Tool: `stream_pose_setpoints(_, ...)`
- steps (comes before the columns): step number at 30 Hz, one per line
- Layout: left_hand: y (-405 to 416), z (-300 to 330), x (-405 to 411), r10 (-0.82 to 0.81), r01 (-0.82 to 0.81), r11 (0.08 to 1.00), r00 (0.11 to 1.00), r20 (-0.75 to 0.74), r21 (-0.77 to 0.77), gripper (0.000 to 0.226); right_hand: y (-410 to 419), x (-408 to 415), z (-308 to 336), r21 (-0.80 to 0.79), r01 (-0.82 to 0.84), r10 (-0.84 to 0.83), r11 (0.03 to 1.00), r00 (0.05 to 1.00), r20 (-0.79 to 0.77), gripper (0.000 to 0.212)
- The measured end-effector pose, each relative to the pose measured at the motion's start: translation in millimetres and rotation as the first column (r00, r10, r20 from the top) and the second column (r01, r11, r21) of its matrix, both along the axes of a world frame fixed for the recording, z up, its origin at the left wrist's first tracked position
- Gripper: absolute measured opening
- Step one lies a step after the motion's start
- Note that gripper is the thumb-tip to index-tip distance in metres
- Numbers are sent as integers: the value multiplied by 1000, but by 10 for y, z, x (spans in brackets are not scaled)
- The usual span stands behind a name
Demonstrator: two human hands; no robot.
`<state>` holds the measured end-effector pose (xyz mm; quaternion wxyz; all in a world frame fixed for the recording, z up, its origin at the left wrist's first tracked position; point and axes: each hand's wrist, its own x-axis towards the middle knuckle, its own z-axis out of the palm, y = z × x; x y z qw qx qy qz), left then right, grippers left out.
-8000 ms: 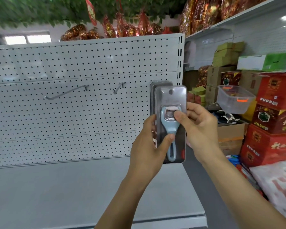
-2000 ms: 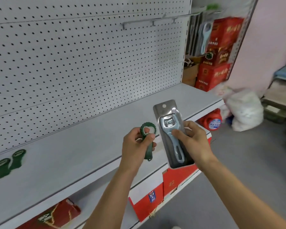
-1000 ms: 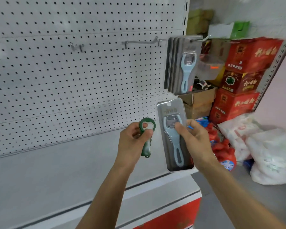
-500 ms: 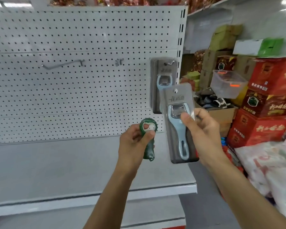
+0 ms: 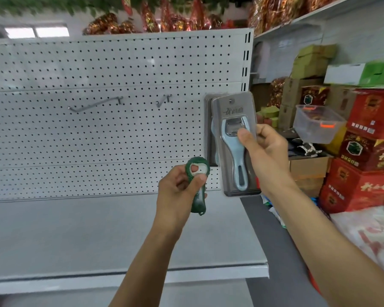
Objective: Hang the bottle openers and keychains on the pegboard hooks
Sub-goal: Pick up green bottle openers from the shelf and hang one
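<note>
Left hand (image 5: pixel 177 191) is raised over the shelf (image 5: pixel 75 240), fingers wrapped round a green opener (image 5: pixel 197 185), while the right hand (image 5: pixel 266 151) pinches a packaged opener (image 5: pixel 235 147) upright right up at the pegboard (image 5: pixel 120 74).

1. Two hooks (image 5: pixel 95 104) stick out mid-pegboard (image 5: pixel 98 129); hung packs (image 5: pixel 208 129) sit at its right edge.
2. The shelf (image 5: pixel 75 235) runs below the pegboard.
3. Boxes (image 5: pixel 364 169) are stacked right of the shelf.
</note>
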<state>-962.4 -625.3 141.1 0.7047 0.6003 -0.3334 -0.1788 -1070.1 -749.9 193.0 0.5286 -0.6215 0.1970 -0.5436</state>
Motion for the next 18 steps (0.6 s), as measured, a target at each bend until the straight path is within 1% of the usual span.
stream_pose_setpoints(3, 8, -9, 65, 10, -10, 1000, 1000, -6, 2, 9, -64, 74, 18, 18, 21, -21, 1000, 1000, 6, 2)
stream_pose_setpoints(9, -11, 0, 140, 13, -13, 1000, 1000, -16, -4, 9, -171, 198, -20, 43, 78, -76, 996, 996, -40, 10)
stream_pose_setpoints(13, -39, 3, 206, 26, -26, 1000, 1000, -4, -3, 9, -256, 288, -54, 61, 103, -98, 993, 992, -81, 8)
stream_pose_setpoints(18, -66, 33, 284, 35, -35, 999, 999, -10, -13, 10, -395, 422, -56, 68, 97, -92, 993, 993, -71, 8)
